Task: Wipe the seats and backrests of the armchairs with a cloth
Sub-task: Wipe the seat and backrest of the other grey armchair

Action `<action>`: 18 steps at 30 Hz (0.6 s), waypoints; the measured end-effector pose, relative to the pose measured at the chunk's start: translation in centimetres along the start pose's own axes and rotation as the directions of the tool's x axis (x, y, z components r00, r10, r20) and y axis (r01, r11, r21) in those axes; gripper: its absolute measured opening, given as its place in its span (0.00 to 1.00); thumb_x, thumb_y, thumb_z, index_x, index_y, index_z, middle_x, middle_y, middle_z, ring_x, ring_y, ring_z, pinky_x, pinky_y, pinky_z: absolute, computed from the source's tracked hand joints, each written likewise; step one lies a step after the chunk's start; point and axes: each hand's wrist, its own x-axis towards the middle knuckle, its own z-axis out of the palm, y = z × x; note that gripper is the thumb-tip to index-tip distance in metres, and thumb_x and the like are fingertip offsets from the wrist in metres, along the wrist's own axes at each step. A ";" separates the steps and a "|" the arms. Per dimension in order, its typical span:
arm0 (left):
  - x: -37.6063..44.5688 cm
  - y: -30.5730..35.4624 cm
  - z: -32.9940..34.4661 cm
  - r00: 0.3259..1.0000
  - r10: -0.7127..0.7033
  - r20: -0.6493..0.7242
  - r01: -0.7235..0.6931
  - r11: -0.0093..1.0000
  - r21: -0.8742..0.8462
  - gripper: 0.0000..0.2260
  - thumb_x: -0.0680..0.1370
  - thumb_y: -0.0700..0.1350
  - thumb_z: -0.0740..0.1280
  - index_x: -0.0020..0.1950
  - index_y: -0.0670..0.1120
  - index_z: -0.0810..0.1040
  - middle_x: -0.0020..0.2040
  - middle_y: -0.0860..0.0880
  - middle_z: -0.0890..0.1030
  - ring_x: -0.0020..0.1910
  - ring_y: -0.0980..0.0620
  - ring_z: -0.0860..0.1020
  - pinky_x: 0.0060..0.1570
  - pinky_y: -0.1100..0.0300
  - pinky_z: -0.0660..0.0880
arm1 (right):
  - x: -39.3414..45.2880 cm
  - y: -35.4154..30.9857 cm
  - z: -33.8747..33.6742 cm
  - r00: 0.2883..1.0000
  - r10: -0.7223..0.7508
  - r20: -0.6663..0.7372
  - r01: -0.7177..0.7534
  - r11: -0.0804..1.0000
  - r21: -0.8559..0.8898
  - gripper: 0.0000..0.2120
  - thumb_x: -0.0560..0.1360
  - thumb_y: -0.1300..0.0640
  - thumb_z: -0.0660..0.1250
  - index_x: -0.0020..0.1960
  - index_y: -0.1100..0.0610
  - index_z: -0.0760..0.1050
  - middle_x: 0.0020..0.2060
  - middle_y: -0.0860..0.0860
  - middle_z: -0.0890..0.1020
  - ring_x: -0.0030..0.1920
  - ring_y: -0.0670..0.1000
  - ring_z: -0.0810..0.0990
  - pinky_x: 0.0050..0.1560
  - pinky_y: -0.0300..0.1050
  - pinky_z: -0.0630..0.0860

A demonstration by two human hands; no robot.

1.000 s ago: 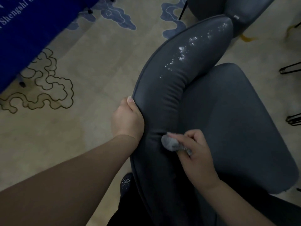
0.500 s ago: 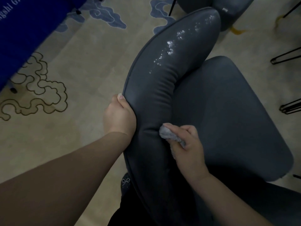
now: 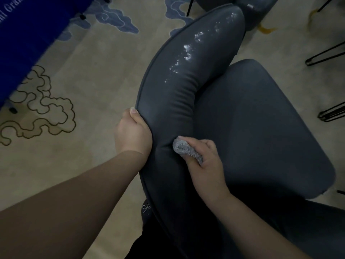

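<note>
We brace the backrest (image 3: 168,101) with the left hand (image 3: 133,133) clamped on its outer edge so it won't flex. Right hand (image 3: 203,165) grips the balled cloth (image 3: 183,149), pressed on the inner face; droplets (image 3: 188,51) farther up, probably spray.

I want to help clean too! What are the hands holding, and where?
Right hand pinches a bunched cloth; left hand grips the backrest's outer edge.

Two hands are in view: left hand (image 3: 133,135) and right hand (image 3: 205,167). One cloth (image 3: 186,150) is present. Armchairs: one full armchair (image 3: 252,128), plus part of a second armchair (image 3: 261,8) at the top edge
</note>
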 end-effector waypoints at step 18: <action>0.0 0.6 -0.3 0.992 -0.016 0.129 0.019 0.999 -0.027 0.16 0.84 0.50 0.47 0.52 0.42 0.71 0.34 0.51 0.69 0.37 0.46 0.68 0.41 0.56 0.62 | 0.2 -1.5 1.0 0.978 0.180 -0.106 -0.193 0.972 -0.137 0.20 0.74 0.62 0.70 0.53 0.35 0.77 0.49 0.48 0.71 0.48 0.39 0.75 0.55 0.23 0.65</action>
